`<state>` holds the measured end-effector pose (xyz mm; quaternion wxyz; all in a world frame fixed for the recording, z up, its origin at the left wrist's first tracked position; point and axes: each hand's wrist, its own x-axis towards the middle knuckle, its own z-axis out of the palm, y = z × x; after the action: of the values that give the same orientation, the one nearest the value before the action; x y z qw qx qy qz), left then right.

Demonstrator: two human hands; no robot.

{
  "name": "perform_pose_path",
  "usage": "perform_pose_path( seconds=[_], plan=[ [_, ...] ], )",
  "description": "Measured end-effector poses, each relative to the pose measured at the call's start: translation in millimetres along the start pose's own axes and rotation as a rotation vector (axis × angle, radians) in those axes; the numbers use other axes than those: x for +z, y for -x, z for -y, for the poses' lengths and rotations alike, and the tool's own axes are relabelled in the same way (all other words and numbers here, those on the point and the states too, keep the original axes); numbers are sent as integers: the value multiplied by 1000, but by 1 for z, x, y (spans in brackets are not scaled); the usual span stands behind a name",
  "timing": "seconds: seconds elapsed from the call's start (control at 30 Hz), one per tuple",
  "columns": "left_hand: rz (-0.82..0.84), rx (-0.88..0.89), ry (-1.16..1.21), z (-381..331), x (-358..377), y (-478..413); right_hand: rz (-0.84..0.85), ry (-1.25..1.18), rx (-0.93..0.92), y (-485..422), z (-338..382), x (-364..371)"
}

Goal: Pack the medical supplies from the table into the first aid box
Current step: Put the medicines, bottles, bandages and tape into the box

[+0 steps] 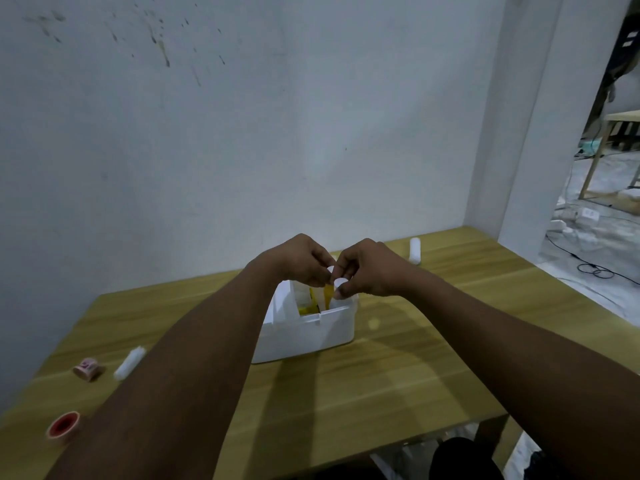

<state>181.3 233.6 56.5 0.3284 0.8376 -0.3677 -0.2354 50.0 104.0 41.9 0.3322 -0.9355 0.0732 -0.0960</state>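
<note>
The white first aid box point(329, 329) stands open in the middle of the wooden table point(398, 375), with yellow packets point(309, 306) showing inside. Both hands meet just above its far rim. My left hand point(301, 259) pinches a small white round item point(330, 270). My right hand point(367, 270) grips a white bottle point(337, 289) by its cap, its lower part inside the box. On the table lie a white gauze roll point(130, 362), a small pink roll point(88, 368), a red-cored tape roll point(63, 426) and another white roll point(415, 250) at the far right.
A white wall rises straight behind the table. At the right, a doorway opens onto a floor with cables point(595, 270) and a wooden frame point(602, 157). The table's near edge runs across the bottom.
</note>
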Motion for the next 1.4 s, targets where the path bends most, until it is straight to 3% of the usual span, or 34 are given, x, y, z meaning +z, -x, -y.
perform_pose_path(
  seconds=[0.2,0.37,0.53,0.7,0.77,1.2,1.4],
  plan=[
    [36,-55,97,0,-2,2,14,-138,45,3,-3,-7],
    [-27,-73,138,0,-3,3,-94,-204,91,1,-8,-24],
    [-179,-20,86,4,-6,4,-219,-160,190,-5,-22,-32],
    [-464,51,-25,30,-16,21,-221,-113,265,-14,-31,-19],
    [-505,42,-49,42,-21,28,-213,-51,267,-18,-32,-10],
    [-386,97,-133,23,-16,-41,-157,209,378,-46,-86,-19],
    [-421,-38,-287,63,-32,-40,-47,356,555,-75,-128,-18]
  ],
)
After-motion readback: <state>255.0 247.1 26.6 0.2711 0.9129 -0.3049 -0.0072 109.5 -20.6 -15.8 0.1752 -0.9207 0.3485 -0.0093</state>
